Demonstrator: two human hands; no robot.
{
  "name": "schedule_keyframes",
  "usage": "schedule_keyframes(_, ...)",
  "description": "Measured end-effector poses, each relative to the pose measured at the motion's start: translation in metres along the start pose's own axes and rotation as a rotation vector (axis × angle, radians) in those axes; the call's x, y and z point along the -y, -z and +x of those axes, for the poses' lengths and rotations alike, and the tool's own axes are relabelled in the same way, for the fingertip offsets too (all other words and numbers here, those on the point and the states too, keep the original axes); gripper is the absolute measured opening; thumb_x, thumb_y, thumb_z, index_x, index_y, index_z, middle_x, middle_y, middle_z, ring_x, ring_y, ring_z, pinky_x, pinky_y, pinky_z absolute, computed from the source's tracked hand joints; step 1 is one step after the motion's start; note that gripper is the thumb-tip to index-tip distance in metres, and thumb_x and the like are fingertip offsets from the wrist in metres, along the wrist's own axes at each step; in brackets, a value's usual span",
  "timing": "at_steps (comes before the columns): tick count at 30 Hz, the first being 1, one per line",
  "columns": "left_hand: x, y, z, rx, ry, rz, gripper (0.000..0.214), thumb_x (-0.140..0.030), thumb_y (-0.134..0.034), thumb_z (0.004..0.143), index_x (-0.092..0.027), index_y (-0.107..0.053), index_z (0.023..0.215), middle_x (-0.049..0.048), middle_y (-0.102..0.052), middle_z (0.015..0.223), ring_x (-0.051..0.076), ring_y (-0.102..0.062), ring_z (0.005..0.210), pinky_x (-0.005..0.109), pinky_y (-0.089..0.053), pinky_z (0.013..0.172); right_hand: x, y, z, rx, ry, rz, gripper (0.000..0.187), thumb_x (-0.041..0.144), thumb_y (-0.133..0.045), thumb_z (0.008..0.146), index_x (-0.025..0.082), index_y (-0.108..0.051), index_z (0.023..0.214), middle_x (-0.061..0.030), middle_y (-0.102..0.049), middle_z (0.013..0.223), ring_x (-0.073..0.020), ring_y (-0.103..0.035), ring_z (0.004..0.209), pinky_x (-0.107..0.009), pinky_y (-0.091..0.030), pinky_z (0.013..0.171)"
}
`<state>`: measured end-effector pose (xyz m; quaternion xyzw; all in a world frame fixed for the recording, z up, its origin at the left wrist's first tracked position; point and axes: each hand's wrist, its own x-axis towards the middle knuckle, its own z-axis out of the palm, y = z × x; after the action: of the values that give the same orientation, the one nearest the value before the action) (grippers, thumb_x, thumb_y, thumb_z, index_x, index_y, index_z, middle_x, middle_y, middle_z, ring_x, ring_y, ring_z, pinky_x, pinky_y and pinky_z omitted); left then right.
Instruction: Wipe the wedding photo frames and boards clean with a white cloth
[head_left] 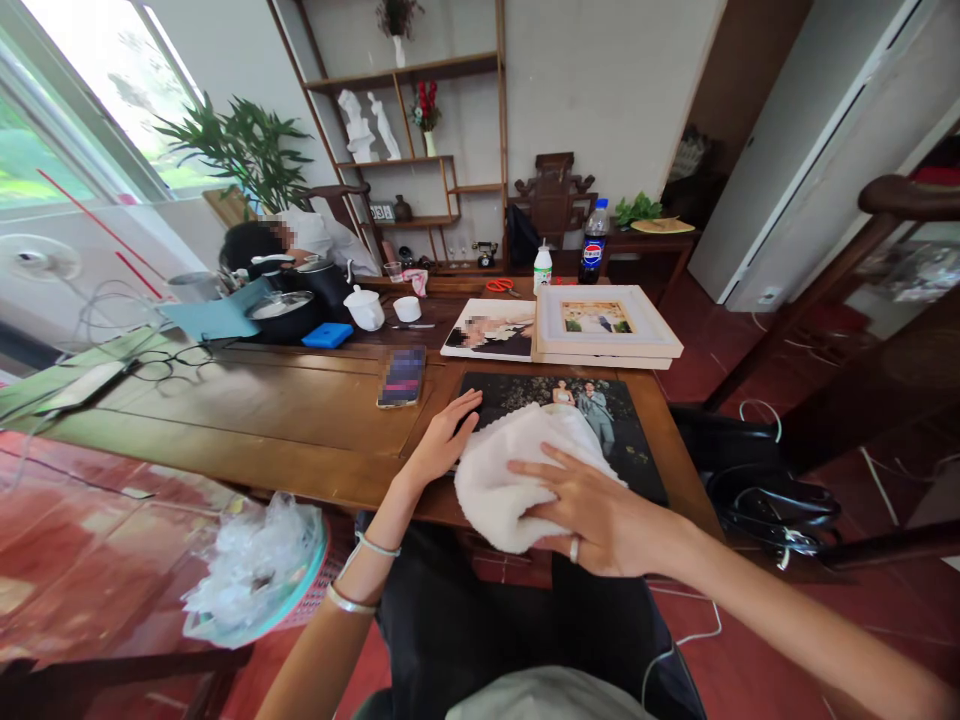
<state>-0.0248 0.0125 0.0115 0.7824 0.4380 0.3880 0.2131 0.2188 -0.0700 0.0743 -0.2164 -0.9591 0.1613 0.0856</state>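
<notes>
A dark photo print [637,440] of two people in front of foliage lies flat at the near edge of the wooden table. My left hand [442,435] rests on its left edge, fingers stretched out and holding nothing. A fluffy white cloth [499,470] is bunched over the print's lower middle and hangs slightly past the table edge. On top of it, my right hand [592,510] grips the cloth, with fingers spread over the folds and the thumb side partly hidden. Part of the print is covered by the cloth.
Behind the print are a portrait print [487,328] and stacked pale frames [607,325]. A phone [402,377] lies left of my hands. Farther back stand a cola bottle [593,245], a white bottle [542,268] and red-handled scissors [501,286]. A bag-filled basket [259,580] sits on the floor.
</notes>
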Motion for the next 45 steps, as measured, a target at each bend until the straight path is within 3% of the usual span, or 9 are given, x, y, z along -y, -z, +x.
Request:
schedule_keyframes(5,0.004,-0.001,0.001,0.018,-0.042,0.061,0.038,-0.031,-0.042,0.090,-0.017,-0.056,0.122,0.0085,-0.052,0.133,0.022,-0.040,0.129,0.044,-0.031,0.109,-0.049,0.013,-0.010,-0.147,-0.245,0.049,0.038,0.041,-0.038,0.093,0.027,-0.054,0.125,-0.0022,-0.047,0.137,-0.0250,-0.033,0.131,-0.047,-0.021,0.110)
schedule_keyframes(10,0.002,0.000,0.001,0.026,-0.047,0.080,0.038,-0.029,-0.043,0.089,-0.014,-0.055,0.123,0.0103,-0.051,0.133,0.021,-0.040,0.129,0.042,-0.031,0.110,-0.099,0.020,0.031,-0.264,-0.506,0.065,0.053,0.053,-0.030,0.092,0.024,-0.045,0.134,-0.0037,-0.043,0.140,-0.0313,-0.033,0.130,-0.050,-0.025,0.107)
schedule_keyframes(15,0.004,0.000,0.001,0.019,-0.038,0.108,0.037,-0.028,-0.044,0.089,-0.014,-0.057,0.120,0.0112,-0.053,0.132,0.022,-0.044,0.126,0.042,-0.033,0.108,-0.106,0.017,0.107,-0.266,-0.384,0.052,0.050,0.047,-0.030,0.094,0.021,-0.045,0.134,-0.0050,-0.047,0.137,-0.0285,-0.042,0.125,-0.044,-0.028,0.106)
schedule_keyframes(18,0.006,0.000,0.001,0.006,-0.027,0.122,0.036,-0.029,-0.045,0.088,-0.015,-0.058,0.119,0.0113,-0.054,0.130,0.022,-0.048,0.123,0.043,-0.035,0.107,-0.103,0.011,0.125,-0.238,-0.347,0.015,0.049,0.045,-0.031,0.094,0.020,-0.045,0.134,-0.0055,-0.048,0.136,-0.0280,-0.042,0.125,-0.045,-0.025,0.106)
schedule_keyframes(22,0.006,-0.001,0.002,0.010,-0.042,0.095,0.036,-0.029,-0.044,0.088,-0.016,-0.059,0.119,0.0102,-0.054,0.130,0.023,-0.046,0.125,0.043,-0.034,0.108,-0.107,0.010,0.097,-0.283,-0.344,0.027,0.048,0.046,-0.030,0.094,0.023,-0.045,0.133,-0.0026,-0.046,0.137,-0.0246,-0.040,0.127,-0.042,-0.026,0.107)
schedule_keyframes(29,0.009,-0.002,0.002,0.007,-0.062,0.070,0.037,-0.029,-0.043,0.089,-0.017,-0.056,0.121,0.0088,-0.052,0.133,0.022,-0.041,0.129,0.044,-0.032,0.109,-0.137,0.022,-0.008,-0.325,-0.634,0.049,0.054,0.058,-0.033,0.089,0.025,-0.054,0.126,-0.0025,-0.043,0.140,-0.0319,-0.032,0.131,-0.050,-0.025,0.107)
schedule_keyframes(33,0.009,-0.002,0.001,0.003,-0.062,0.063,0.037,-0.029,-0.042,0.089,-0.016,-0.057,0.121,0.0090,-0.052,0.133,0.022,-0.041,0.129,0.044,-0.032,0.109,-0.129,0.020,-0.040,-0.337,-0.731,-0.007,0.053,0.056,-0.035,0.088,0.023,-0.056,0.124,-0.0050,-0.045,0.138,-0.0324,-0.029,0.132,-0.053,-0.026,0.107)
schedule_keyframes(41,0.006,-0.001,0.001,0.019,-0.059,0.075,0.038,-0.030,-0.042,0.090,-0.016,-0.057,0.121,0.0093,-0.052,0.133,0.022,-0.040,0.129,0.045,-0.031,0.109,-0.016,0.001,-0.056,-0.224,-0.290,-0.055,0.027,0.036,-0.046,0.090,0.022,-0.066,0.101,-0.0078,-0.039,0.142,-0.0252,-0.029,0.133,-0.052,-0.017,0.111)
schedule_keyframes(45,0.006,-0.001,0.001,0.024,-0.057,0.076,0.038,-0.031,-0.042,0.090,-0.017,-0.057,0.121,0.0086,-0.051,0.134,0.022,-0.040,0.129,0.045,-0.031,0.109,-0.013,0.004,-0.058,-0.137,-0.164,0.063,0.026,0.037,-0.048,0.089,0.025,-0.065,0.105,-0.0057,-0.042,0.140,-0.0241,-0.025,0.135,-0.048,-0.024,0.109)
